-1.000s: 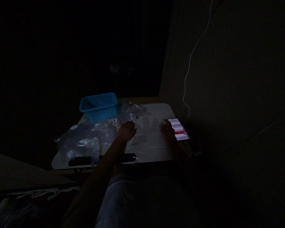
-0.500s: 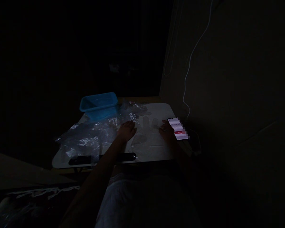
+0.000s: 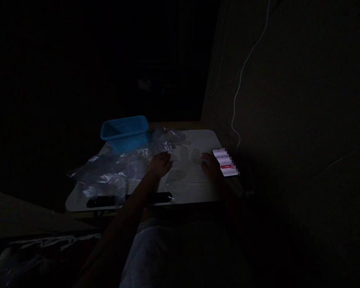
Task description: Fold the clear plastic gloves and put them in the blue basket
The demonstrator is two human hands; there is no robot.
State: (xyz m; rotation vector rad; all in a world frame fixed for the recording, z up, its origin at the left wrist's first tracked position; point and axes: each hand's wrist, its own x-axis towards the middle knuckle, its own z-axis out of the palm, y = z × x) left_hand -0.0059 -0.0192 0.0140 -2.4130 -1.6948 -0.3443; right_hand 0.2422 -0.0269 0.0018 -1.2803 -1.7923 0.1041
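A clothed leg (image 3: 138, 252) shows below a white surface (image 3: 198, 194). There, the left hand (image 3: 159, 165) is at crumpled clear plastic (image 3: 108, 170), the right hand (image 3: 210, 166) beside a lit phone (image 3: 225, 162) — too dark to tell whether either grips anything. Farther back, a blue tub (image 3: 127, 143).
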